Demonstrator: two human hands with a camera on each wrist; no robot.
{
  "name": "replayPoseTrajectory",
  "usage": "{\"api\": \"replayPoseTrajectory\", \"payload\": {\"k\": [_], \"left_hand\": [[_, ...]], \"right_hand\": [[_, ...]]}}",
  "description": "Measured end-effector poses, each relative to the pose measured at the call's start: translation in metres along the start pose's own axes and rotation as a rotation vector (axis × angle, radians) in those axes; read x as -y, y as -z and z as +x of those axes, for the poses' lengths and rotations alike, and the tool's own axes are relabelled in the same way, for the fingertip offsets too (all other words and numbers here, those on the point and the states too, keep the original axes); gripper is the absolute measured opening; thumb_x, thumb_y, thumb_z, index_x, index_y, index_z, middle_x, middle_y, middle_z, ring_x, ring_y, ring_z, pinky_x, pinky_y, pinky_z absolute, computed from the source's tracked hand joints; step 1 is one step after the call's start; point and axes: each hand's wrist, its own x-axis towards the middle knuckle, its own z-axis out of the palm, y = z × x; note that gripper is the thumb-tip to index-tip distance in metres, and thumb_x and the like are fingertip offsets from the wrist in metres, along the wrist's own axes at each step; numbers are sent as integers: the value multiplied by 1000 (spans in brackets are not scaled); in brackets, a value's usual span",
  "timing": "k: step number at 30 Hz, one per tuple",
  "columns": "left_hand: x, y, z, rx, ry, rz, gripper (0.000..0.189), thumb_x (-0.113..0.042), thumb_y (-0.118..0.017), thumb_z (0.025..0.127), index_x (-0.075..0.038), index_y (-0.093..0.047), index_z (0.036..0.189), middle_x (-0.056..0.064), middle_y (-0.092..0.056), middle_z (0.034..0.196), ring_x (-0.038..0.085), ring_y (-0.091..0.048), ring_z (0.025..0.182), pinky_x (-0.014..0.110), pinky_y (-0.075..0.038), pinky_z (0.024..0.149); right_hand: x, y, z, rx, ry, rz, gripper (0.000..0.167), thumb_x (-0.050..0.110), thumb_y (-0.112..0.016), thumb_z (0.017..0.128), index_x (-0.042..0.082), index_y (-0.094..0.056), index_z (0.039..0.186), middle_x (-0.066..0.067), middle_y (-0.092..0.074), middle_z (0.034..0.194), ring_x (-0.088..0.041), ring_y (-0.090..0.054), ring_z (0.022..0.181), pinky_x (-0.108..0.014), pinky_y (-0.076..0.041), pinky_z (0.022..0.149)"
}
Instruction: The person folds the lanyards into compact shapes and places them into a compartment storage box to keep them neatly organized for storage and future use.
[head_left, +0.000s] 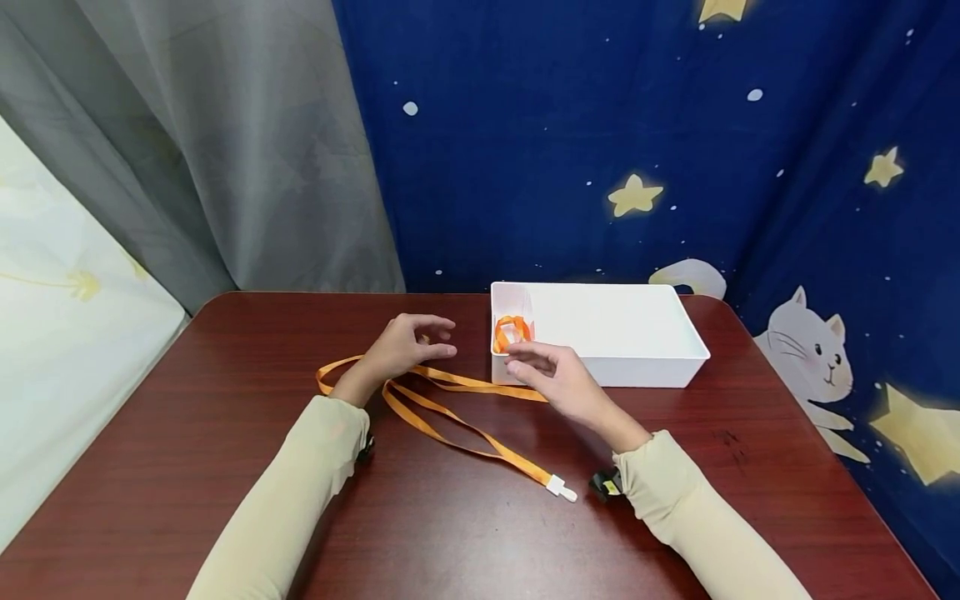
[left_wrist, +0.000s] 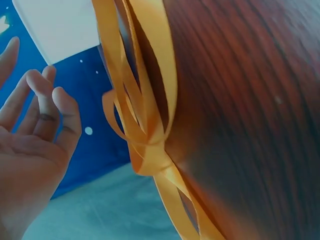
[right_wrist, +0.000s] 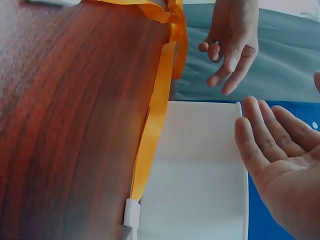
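Loose orange lanyards (head_left: 450, 427) lie stretched over the table, their bands crossing in a knot-like bunch (left_wrist: 150, 155) in the left wrist view. One white clip (head_left: 561, 487) points toward the front right; another white clip (right_wrist: 131, 215) appears low in the right wrist view. My left hand (head_left: 405, 343) hovers above the bands, fingers loosely bent and nothing held. Near the front left corner of a white box (head_left: 637, 372), my right hand (head_left: 570, 387) is raised with relaxed, empty fingers. A coiled orange lanyard (head_left: 501, 337) sits inside the box's left end, partly hidden by its wall.
The box stands at the back of the dark red wooden table (head_left: 465, 542), close to its far edge. Behind hang a blue star-patterned curtain (head_left: 510, 167) and a grey curtain (head_left: 300, 167). Black wrist cameras (head_left: 606, 485) are worn under both cuffs.
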Motion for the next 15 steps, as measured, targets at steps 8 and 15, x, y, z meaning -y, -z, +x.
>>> {"api": "replayPoseTrajectory", "payload": {"k": [8, 15], "left_hand": [[6, 3, -3, 110, 67, 31, 47, -18, -80, 86, 0, -66, 127, 16, -71, 111, 26, -59, 93, 30, -50, 77], [12, 4, -5, 166, 108, 37, 48, -15, -79, 86, -1, -65, 129, 13, -72, 109, 24, -62, 97, 31, -51, 82]], "right_hand": [[-7, -6, 6, 91, -50, -55, 43, 22, -62, 100, -4, -58, 134, -18, -67, 122, -25, -67, 108, -34, -53, 92], [-14, -12, 12, 109, -66, -99, 45, 21, -64, 98, -5, -58, 134, -18, -67, 122, -24, -66, 109, -36, -52, 93]]}}
